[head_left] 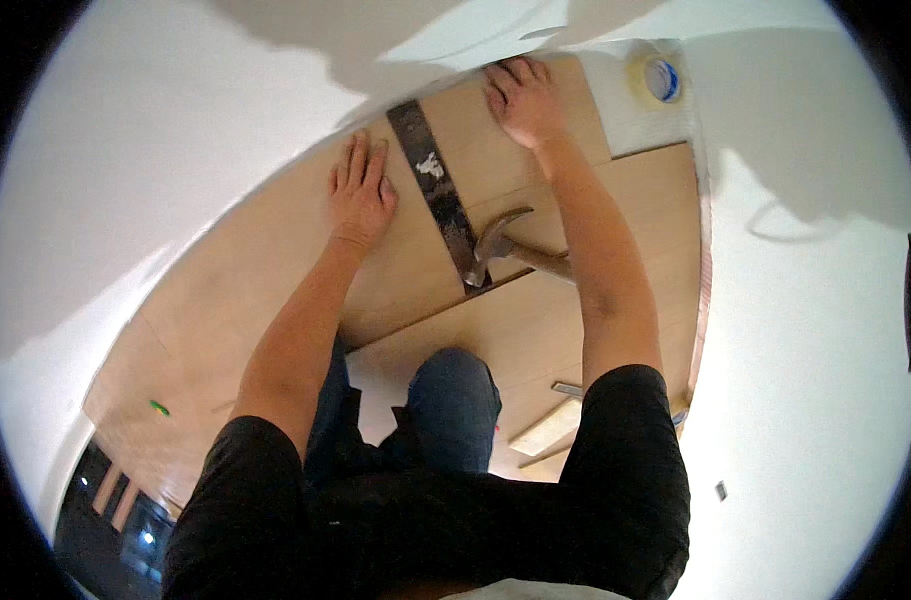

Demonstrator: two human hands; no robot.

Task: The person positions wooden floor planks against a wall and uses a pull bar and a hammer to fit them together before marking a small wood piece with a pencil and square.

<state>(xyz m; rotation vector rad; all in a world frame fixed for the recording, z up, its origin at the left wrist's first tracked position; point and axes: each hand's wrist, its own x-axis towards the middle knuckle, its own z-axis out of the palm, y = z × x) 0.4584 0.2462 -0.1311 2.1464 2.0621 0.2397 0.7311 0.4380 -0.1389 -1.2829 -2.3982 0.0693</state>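
Note:
My left hand (362,198) rests palm down, fingers apart, on a light wood-look floor plank (256,250), left of a dark metal bar (431,175) with a pale patch on it. My right hand (524,100) presses with spread, slightly bent fingers on a plank piece (466,130) by the wall, right of the bar's upper end. A claw hammer (506,248) lies over the bar's lower end, its handle running rightward and partly hidden by my right forearm. I kneel on the planks, my jeans showing below.
A tape roll (661,80) sits on white underlay (636,125) at upper right. White walls (126,140) bound the floor. A small green object (159,408) lies at lower left. Loose wood strips (546,430) lie beside my right knee. A dark opening (96,500) shows at lower left.

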